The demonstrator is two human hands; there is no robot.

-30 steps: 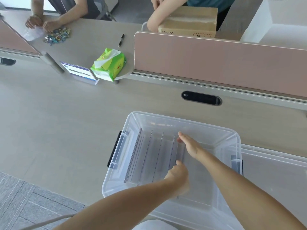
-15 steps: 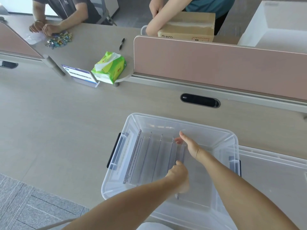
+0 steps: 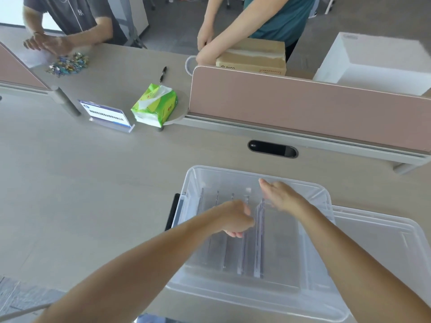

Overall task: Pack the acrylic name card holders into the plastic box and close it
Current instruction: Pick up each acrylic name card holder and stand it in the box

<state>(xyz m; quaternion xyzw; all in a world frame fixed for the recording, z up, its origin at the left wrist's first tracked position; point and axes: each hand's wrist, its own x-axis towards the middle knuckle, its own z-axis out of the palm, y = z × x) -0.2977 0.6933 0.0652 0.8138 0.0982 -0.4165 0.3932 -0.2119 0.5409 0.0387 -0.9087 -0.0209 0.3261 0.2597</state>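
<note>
A clear plastic box [image 3: 233, 292] sits open on the desk in front of me. Several clear acrylic name card holders [image 3: 257, 248] stand on edge in a row inside it, filling its left and middle part. My left hand [image 3: 234, 217] hovers over the row with curled fingers, its fingertips by the edge of one of the right-hand holders; a grip cannot be made out. My right hand [image 3: 283, 194] is flat with fingers extended, above the far end of the rightmost holder. The box's clear lid [image 3: 384, 241] lies on the desk just to the right.
One more name card holder [image 3: 107, 115] with a blue card stands at the back left beside a green tissue pack [image 3: 154, 104] and a pen [image 3: 163, 74]. A pink partition [image 3: 303, 108] runs behind the box. Two people work across it, one at a cardboard box [image 3: 251, 57].
Both hands have lifted away from the ends of the rightmost holder, which now stands in the row. The right hand has spread flat. The view has tilted upward.
</note>
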